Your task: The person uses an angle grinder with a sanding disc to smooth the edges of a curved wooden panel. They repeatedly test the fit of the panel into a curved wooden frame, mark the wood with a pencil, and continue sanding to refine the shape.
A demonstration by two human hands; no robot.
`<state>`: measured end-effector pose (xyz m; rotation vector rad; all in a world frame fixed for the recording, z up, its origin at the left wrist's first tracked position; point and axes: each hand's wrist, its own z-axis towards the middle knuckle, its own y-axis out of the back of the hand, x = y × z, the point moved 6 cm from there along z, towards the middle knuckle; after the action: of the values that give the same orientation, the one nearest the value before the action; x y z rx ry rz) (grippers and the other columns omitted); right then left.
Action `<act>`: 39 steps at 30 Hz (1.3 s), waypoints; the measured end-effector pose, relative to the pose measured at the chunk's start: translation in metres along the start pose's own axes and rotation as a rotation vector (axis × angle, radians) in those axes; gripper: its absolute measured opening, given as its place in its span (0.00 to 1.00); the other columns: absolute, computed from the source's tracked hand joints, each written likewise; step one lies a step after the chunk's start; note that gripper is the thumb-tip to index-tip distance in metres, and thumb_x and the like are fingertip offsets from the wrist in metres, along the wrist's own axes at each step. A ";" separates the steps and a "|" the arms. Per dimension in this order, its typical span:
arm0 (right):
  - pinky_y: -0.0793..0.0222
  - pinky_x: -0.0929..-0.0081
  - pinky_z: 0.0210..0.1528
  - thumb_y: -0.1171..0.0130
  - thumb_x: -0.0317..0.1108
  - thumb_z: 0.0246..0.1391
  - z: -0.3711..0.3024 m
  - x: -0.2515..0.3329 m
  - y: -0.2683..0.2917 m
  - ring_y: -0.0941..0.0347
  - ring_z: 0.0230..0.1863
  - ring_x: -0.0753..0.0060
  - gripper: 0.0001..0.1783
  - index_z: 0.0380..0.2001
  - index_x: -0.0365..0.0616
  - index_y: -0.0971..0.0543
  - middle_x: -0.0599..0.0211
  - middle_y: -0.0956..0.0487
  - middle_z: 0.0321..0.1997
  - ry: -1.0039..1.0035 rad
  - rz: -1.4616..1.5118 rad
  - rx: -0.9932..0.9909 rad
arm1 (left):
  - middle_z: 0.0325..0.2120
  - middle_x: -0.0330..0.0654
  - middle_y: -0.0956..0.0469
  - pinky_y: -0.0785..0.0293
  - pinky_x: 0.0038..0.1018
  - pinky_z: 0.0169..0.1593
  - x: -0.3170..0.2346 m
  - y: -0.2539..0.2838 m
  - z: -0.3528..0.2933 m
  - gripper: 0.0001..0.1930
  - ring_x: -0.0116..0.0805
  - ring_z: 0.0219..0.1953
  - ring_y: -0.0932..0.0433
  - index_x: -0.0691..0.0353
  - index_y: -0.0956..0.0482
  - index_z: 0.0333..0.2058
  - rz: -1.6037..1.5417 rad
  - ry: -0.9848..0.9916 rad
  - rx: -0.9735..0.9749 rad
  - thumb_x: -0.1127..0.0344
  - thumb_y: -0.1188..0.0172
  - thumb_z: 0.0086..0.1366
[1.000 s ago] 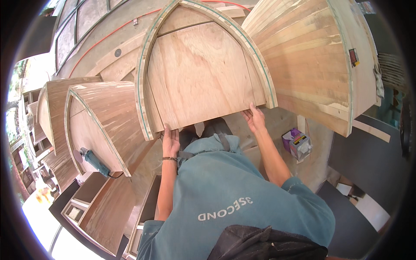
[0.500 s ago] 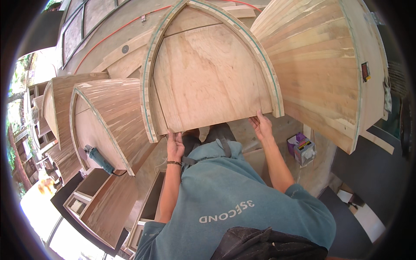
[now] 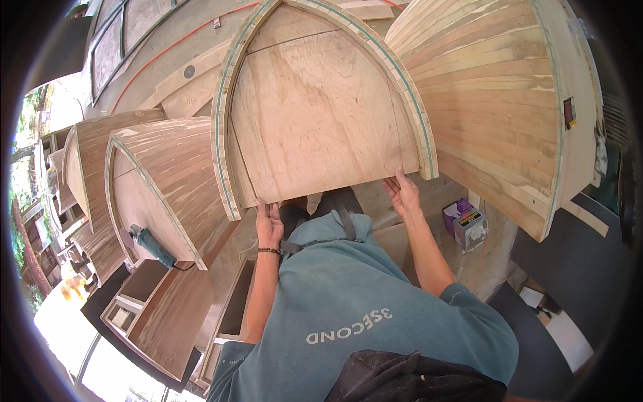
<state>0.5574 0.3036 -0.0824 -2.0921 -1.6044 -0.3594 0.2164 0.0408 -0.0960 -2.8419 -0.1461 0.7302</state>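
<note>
A tall pointed-arch wooden piece [image 3: 315, 114] with a plywood back and a laminated striped rim stands upright in front of me. My left hand [image 3: 268, 226], with a dark band on the wrist, grips its lower edge near the left corner. My right hand [image 3: 402, 194] holds the same lower edge near the right corner, fingers spread against the plywood. Both arms reach up from my teal shirt [image 3: 362, 315].
A large curved strip-planked shell [image 3: 499, 114] stands close on the right, and a smaller arched shell [image 3: 171, 177] on the left has a teal power tool [image 3: 153, 245] lying in it. A purple and grey box [image 3: 465, 224] sits on the floor. Wooden cabinets [image 3: 167, 315] stand at lower left.
The arched piece has shifted slightly right and looms larger. My right hand has slid a little lower along its bottom edge; both hands keep their grip.
</note>
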 end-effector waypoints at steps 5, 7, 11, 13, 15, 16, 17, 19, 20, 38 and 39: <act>0.19 0.69 0.49 0.31 0.44 0.62 -0.001 0.002 -0.001 0.20 0.48 0.67 0.26 0.52 0.33 0.24 0.62 0.19 0.46 0.000 -0.010 -0.004 | 0.63 0.41 0.27 0.24 0.19 0.64 0.000 0.000 0.001 0.25 0.32 0.63 0.26 0.64 0.28 0.62 -0.010 -0.007 -0.015 0.55 0.40 0.73; 0.19 0.69 0.49 0.30 0.44 0.62 0.000 0.002 0.000 0.20 0.47 0.67 0.26 0.52 0.34 0.24 0.61 0.18 0.46 -0.003 -0.016 -0.013 | 0.61 0.40 0.24 0.22 0.18 0.61 0.000 0.001 0.001 0.24 0.30 0.60 0.24 0.63 0.26 0.60 -0.004 -0.010 -0.002 0.54 0.39 0.73; 0.19 0.69 0.48 0.30 0.44 0.62 0.000 0.002 0.002 0.20 0.47 0.67 0.26 0.51 0.34 0.23 0.61 0.18 0.47 -0.007 -0.028 -0.018 | 0.56 0.36 0.21 0.20 0.18 0.55 0.000 0.003 0.001 0.22 0.25 0.55 0.21 0.60 0.24 0.58 0.005 -0.017 0.009 0.53 0.38 0.72; 0.19 0.69 0.48 0.30 0.44 0.62 0.000 0.003 0.002 0.20 0.48 0.66 0.26 0.51 0.34 0.23 0.60 0.18 0.48 -0.007 -0.035 -0.014 | 0.56 0.36 0.21 0.20 0.18 0.55 0.000 0.003 0.001 0.22 0.24 0.55 0.21 0.60 0.25 0.58 0.008 -0.021 -0.002 0.53 0.38 0.72; 0.20 0.70 0.49 0.31 0.45 0.62 -0.001 0.003 0.001 0.20 0.48 0.67 0.25 0.51 0.35 0.23 0.61 0.18 0.47 -0.013 -0.043 -0.012 | 0.55 0.35 0.20 0.20 0.18 0.55 0.001 0.003 0.002 0.22 0.24 0.54 0.20 0.60 0.25 0.58 0.010 -0.024 -0.007 0.53 0.38 0.72; 0.20 0.71 0.50 0.31 0.45 0.63 -0.002 0.004 0.000 0.20 0.48 0.68 0.24 0.50 0.36 0.23 0.62 0.18 0.47 -0.017 -0.048 -0.013 | 0.56 0.36 0.21 0.20 0.18 0.57 0.001 0.003 0.002 0.23 0.25 0.55 0.21 0.62 0.26 0.59 0.017 -0.027 -0.015 0.53 0.39 0.73; 0.20 0.71 0.50 0.32 0.45 0.64 -0.002 0.004 0.000 0.20 0.48 0.68 0.23 0.50 0.37 0.23 0.62 0.17 0.46 -0.021 -0.053 -0.013 | 0.58 0.37 0.22 0.21 0.18 0.59 0.001 0.003 0.001 0.24 0.26 0.57 0.22 0.63 0.26 0.60 0.024 -0.031 -0.024 0.54 0.39 0.73; 0.20 0.71 0.51 0.32 0.45 0.64 -0.002 0.005 -0.001 0.20 0.48 0.68 0.23 0.50 0.37 0.23 0.62 0.18 0.47 -0.035 -0.063 -0.020 | 0.59 0.37 0.23 0.22 0.19 0.61 0.000 0.002 0.000 0.24 0.26 0.58 0.23 0.64 0.27 0.61 0.033 -0.033 -0.036 0.54 0.40 0.74; 0.20 0.71 0.51 0.33 0.45 0.64 -0.002 0.005 -0.001 0.20 0.48 0.68 0.23 0.50 0.37 0.23 0.62 0.18 0.47 -0.041 -0.068 -0.023 | 0.59 0.37 0.23 0.22 0.19 0.61 0.000 0.000 -0.001 0.24 0.26 0.58 0.23 0.63 0.27 0.60 0.035 -0.032 -0.040 0.54 0.40 0.74; 0.20 0.73 0.48 0.30 0.46 0.62 -0.006 0.011 -0.003 0.18 0.48 0.67 0.27 0.51 0.32 0.22 0.60 0.17 0.47 -0.042 -0.132 -0.008 | 0.47 0.35 0.18 0.16 0.19 0.49 0.000 -0.004 -0.008 0.19 0.27 0.49 0.18 0.61 0.23 0.53 -0.020 -0.039 -0.026 0.54 0.37 0.72; 0.20 0.73 0.49 0.30 0.46 0.62 -0.006 0.011 -0.004 0.18 0.48 0.67 0.27 0.51 0.32 0.22 0.60 0.17 0.47 -0.042 -0.136 -0.009 | 0.47 0.36 0.19 0.16 0.19 0.49 0.000 -0.005 -0.008 0.19 0.27 0.49 0.18 0.61 0.23 0.53 -0.017 -0.042 -0.026 0.54 0.37 0.72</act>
<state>0.5575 0.3103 -0.0710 -2.0145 -1.7784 -0.3711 0.2201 0.0446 -0.0878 -2.8470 -0.1869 0.7898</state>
